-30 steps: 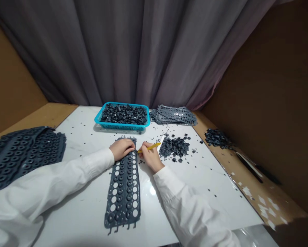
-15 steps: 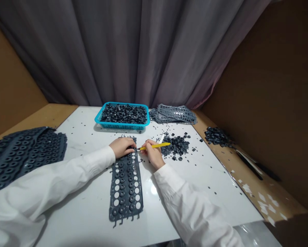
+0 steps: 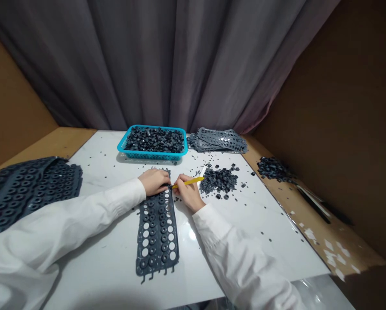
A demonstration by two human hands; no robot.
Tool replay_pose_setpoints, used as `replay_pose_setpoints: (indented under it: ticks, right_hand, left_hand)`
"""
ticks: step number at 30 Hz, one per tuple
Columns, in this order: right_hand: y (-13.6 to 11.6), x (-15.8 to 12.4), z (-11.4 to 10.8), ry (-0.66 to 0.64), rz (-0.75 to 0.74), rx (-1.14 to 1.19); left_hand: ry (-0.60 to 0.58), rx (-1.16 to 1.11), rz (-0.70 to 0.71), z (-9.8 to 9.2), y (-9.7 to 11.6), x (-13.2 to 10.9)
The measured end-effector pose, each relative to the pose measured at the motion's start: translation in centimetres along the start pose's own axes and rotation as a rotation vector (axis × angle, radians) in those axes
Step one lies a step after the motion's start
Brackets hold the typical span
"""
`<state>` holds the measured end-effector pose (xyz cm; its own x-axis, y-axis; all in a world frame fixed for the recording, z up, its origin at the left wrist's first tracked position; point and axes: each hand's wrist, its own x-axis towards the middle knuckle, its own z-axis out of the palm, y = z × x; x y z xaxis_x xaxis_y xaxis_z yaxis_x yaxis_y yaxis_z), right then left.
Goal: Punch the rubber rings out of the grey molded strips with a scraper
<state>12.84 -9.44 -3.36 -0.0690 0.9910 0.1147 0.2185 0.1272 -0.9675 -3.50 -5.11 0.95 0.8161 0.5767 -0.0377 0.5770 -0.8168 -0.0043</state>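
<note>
A dark grey rubber sheet [image 3: 156,232] full of small rings, some punched out, lies lengthwise on the white board [image 3: 115,258]. My left hand [image 3: 154,181] presses down on the sheet's far end, fingers curled. My right hand [image 3: 186,194] grips a yellow pen-like tool [image 3: 188,182] whose tip meets the sheet's right edge beside the left fingers. A heap of loose dark rings [image 3: 219,180] lies just right of my right hand.
A turquoise basket [image 3: 152,145] full of dark rings stands at the back. Emptied sheets [image 3: 219,141] are piled to its right. A stack of full sheets [image 3: 25,189] lies at the left. More rings [image 3: 273,168], dark pens [image 3: 313,204] and paper scraps lie on the right wooden ledge.
The sheet has slid slightly towards me and both hands have shifted a little with it. The yellow tool's tip stays at the sheet's far right edge.
</note>
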Motion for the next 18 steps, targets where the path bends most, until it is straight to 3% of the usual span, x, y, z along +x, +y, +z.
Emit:
replay_pose_setpoints:
  ticks: [5,10,14,18]
  right_hand:
    - [-0.6,0.0,0.1,-0.004,-0.031,-0.127]
    - [-1.1,-0.1,0.2,0.005,-0.039,-0.142]
    - [-1.1,0.0,0.1,-0.007,-0.027,-0.136]
    - [-1.0,-0.1,0.0,-0.009,-0.036,-0.122]
  left_hand:
    - [0.017,0.165,0.13,0.1,0.1,0.8]
    - [0.107,0.315,0.295,1.3,-0.1,0.6]
    - [0.137,0.296,0.248,1.8,0.0,0.2]
    - [0.092,0.269,0.194,1.6,0.4,0.5]
